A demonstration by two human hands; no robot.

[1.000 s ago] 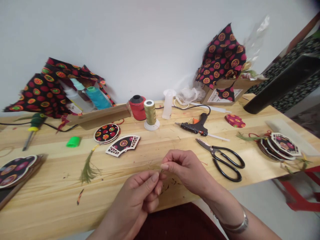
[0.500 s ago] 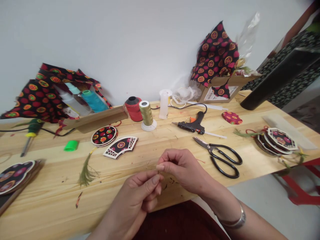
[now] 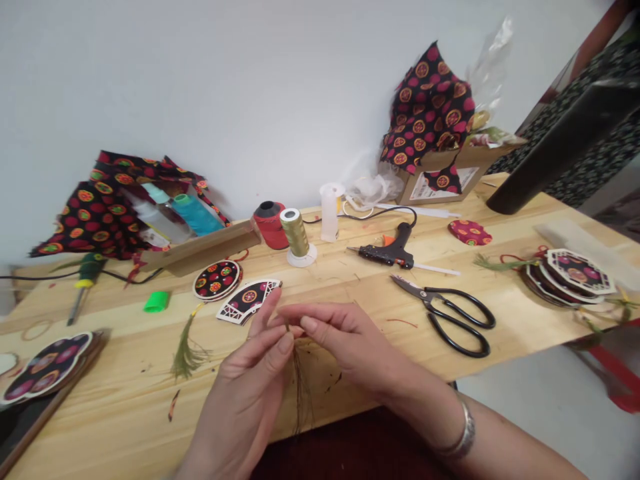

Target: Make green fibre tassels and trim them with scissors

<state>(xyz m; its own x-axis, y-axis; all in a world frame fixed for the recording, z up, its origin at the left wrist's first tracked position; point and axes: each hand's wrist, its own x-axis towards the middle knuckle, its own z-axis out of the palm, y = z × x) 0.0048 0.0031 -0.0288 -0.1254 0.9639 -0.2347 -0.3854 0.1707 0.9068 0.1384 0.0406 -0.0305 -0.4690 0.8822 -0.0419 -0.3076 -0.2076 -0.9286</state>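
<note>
Both hands meet above the front edge of the wooden table (image 3: 115, 407). The left hand (image 3: 245, 393) and the right hand (image 3: 350, 343) each pinch the top of a thin bunch of threads (image 3: 299, 387), with the fingertips closed on it. The bunch hangs down between the hands. Black scissors (image 3: 450, 317) lie to the right, and a glue gun (image 3: 390, 252) lies behind them. A fan-shaped piece (image 3: 247, 300) lies just behind the left fingers.

thread bundle (image 3: 299, 390): top end hidden where fingers (image 3: 285, 343) of left hand (image 3: 240, 407) and right hand (image 3: 350, 347) meet; gripping hand not resolvable | left wrist: cut by bottom edge | patterned disc (image 3: 45, 363): clipped at left edge | box label (image 3: 434, 185): unreadable | dark bar (image 3: 565, 143): blurred, runs off right edge
</note>
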